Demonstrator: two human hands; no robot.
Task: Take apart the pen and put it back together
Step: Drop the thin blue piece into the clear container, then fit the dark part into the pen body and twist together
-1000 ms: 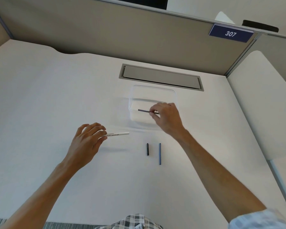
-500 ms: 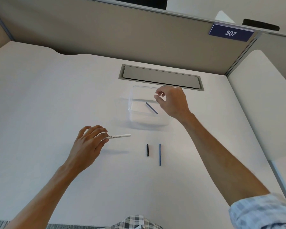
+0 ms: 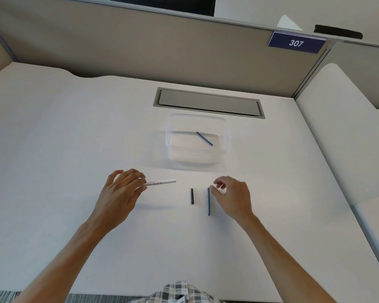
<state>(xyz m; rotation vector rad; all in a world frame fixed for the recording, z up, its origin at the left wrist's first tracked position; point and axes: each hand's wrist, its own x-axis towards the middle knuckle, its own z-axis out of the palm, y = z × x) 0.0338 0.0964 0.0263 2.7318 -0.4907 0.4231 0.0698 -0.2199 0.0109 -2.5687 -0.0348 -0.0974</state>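
Having dropped a thin blue rod [image 3: 204,138] into the clear plastic tub [image 3: 227,136], the right hand [image 3: 233,196], fingers loosely spread and empty, has come back beside the long blue refill [image 3: 208,201] on the white desk [image 3: 53,149], likely for reassembly, while the left hand [image 3: 120,191] pinches the white pen barrel [image 3: 160,183]

Four pen parts [image 3: 159,183], one container [image 3: 227,136]
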